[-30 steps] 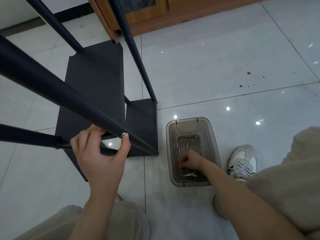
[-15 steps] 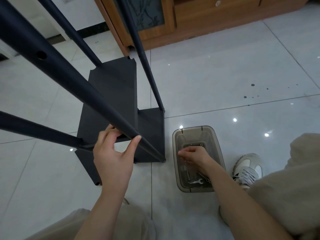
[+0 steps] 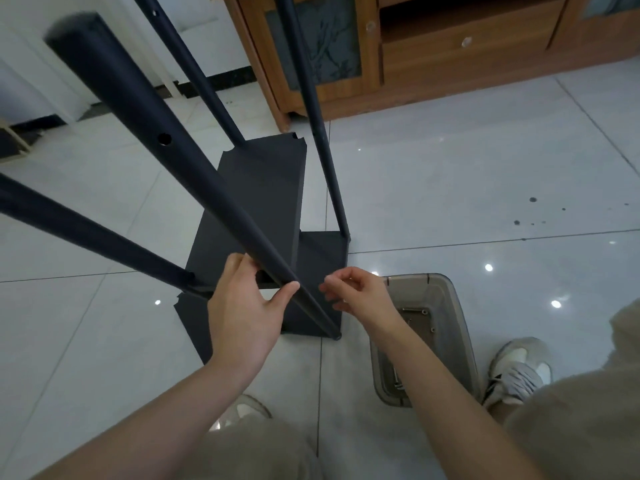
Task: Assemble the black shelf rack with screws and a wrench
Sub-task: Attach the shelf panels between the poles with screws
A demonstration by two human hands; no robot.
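The black shelf rack stands on the floor with several poles rising toward me. My left hand (image 3: 242, 317) grips the nearest pole (image 3: 194, 174) low down, thumb in front and fingers behind, at the edge of a loose shelf panel (image 3: 263, 195). That panel leans inside the frame above the bottom shelf (image 3: 322, 254). My right hand (image 3: 356, 292) hovers just right of the same pole with its fingers curled in a pinch. A small metal glint under them looks like a screw. The clear plastic bin (image 3: 450, 306) holds loose screws (image 3: 415, 311), and my right forearm partly covers it.
A wooden cabinet (image 3: 433, 64) runs along the back behind the rack. My shoes (image 3: 516, 372) and knees flank the bin on the glossy tiled floor. Open screw holes show higher up the near pole.
My right hand has come up out of the bin and moved left to the near pole. My left hand kept its grip on the pole. The view tilted upward.
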